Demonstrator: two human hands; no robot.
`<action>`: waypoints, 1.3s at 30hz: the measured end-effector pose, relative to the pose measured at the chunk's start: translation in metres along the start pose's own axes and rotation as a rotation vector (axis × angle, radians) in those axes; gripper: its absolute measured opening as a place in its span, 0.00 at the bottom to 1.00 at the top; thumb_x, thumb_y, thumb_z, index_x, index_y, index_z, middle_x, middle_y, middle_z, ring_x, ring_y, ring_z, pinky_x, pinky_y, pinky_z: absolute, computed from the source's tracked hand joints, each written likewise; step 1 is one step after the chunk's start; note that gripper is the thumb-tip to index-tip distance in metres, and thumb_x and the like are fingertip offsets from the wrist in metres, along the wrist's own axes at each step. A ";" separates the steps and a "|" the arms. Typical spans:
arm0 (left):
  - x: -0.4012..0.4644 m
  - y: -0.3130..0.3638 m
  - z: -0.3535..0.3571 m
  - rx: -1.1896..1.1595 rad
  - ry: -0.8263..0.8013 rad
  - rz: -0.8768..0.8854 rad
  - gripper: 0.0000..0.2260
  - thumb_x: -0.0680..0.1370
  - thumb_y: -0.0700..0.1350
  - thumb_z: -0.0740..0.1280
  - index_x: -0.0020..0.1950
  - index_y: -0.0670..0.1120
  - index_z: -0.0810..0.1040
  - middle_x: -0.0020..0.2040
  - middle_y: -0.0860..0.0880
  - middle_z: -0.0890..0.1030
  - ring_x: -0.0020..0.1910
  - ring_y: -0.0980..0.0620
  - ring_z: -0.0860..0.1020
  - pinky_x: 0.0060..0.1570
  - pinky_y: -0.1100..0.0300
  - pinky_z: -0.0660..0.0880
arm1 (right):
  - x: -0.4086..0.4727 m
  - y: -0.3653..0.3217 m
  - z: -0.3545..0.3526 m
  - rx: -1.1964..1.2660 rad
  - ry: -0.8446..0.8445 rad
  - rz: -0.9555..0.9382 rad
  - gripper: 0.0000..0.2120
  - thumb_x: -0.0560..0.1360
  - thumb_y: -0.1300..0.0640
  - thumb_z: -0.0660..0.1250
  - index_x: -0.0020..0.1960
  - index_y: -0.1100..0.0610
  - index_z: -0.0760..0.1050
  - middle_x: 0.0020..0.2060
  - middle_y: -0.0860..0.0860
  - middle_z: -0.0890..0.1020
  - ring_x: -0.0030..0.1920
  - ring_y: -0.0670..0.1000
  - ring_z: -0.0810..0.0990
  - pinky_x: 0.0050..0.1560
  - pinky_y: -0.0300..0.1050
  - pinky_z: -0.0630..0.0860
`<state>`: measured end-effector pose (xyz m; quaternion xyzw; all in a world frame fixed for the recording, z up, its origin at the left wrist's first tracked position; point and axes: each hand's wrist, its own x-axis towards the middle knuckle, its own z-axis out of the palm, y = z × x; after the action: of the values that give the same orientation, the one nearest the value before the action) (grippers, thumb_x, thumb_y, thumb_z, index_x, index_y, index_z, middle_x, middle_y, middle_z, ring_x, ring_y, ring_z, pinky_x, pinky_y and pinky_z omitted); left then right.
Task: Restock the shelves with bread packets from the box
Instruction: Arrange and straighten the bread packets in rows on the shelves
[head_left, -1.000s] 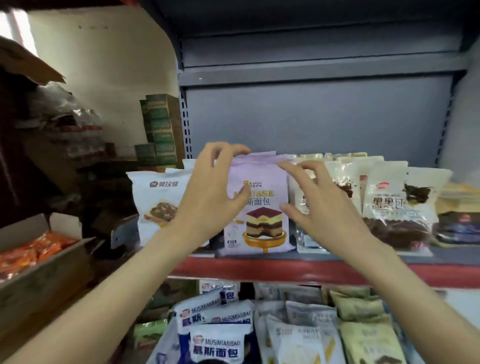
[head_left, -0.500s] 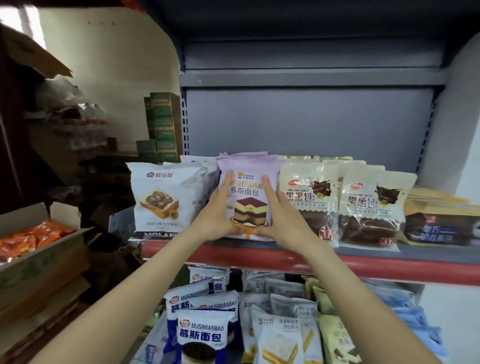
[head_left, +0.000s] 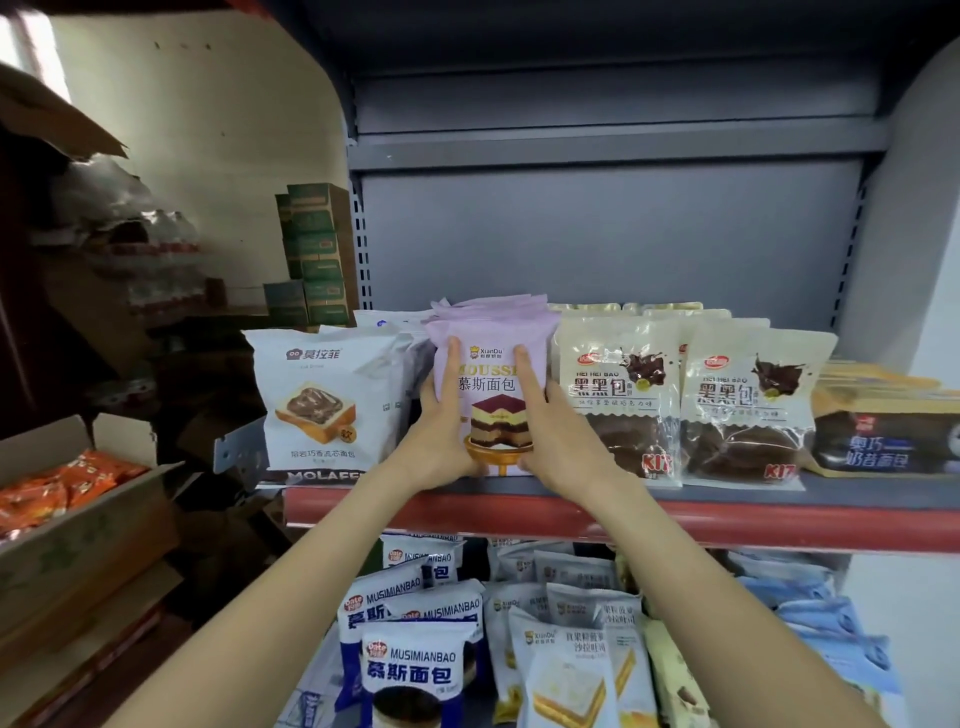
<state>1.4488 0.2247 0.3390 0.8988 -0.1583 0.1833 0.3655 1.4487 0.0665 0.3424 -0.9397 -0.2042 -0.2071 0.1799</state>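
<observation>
Flanking the purple mousse packet (head_left: 491, 387) on the shelf (head_left: 519, 512), both hands held it upright. The left hand (head_left: 441, 436) and right hand (head_left: 558, 436) each gripped one side edge, thumbs flat across the front.

Two hands up on the shelf, a left hand (head_left: 441, 431) and a right hand (head_left: 563, 436). Between them, one purple mousse packet (head_left: 491, 384) at the front, with more purple edges stacked behind it, too tightly packed to count. Beside it, two cream chocolate-bun packets (head_left: 618, 395) face front, further ones lined up behind. One white toast packet (head_left: 317, 400) leads its row on the left. One dark blue packet (head_left: 883, 441) lies at the far right. Down below, at least three blue-and-white Musimianbao packets (head_left: 415, 670). One open cardboard box (head_left: 78, 535) of orange packets (head_left: 57, 488), number unclear.
</observation>
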 end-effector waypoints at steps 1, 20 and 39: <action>0.000 0.001 -0.001 0.002 0.000 -0.004 0.59 0.67 0.35 0.75 0.63 0.67 0.26 0.76 0.46 0.37 0.69 0.46 0.66 0.52 0.62 0.67 | -0.002 -0.002 0.000 -0.043 0.008 0.001 0.53 0.71 0.67 0.68 0.75 0.46 0.30 0.68 0.61 0.60 0.43 0.57 0.77 0.41 0.47 0.75; -0.115 0.039 -0.077 0.366 0.433 0.150 0.07 0.77 0.48 0.65 0.53 0.54 0.80 0.39 0.60 0.79 0.38 0.61 0.77 0.41 0.61 0.75 | -0.037 -0.055 -0.001 0.321 0.362 -0.316 0.18 0.78 0.53 0.62 0.68 0.52 0.69 0.62 0.48 0.72 0.63 0.48 0.70 0.61 0.40 0.68; -0.038 -0.182 -0.184 -0.306 -0.022 -0.178 0.19 0.79 0.60 0.57 0.69 0.60 0.64 0.60 0.58 0.70 0.60 0.57 0.69 0.54 0.62 0.65 | 0.018 -0.204 0.105 -0.123 0.467 0.245 0.44 0.64 0.23 0.53 0.75 0.38 0.48 0.75 0.59 0.35 0.74 0.63 0.34 0.69 0.71 0.46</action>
<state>1.4521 0.4859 0.3353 0.8450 -0.1080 0.1140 0.5112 1.4033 0.2905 0.3133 -0.8933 -0.0292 -0.4069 0.1886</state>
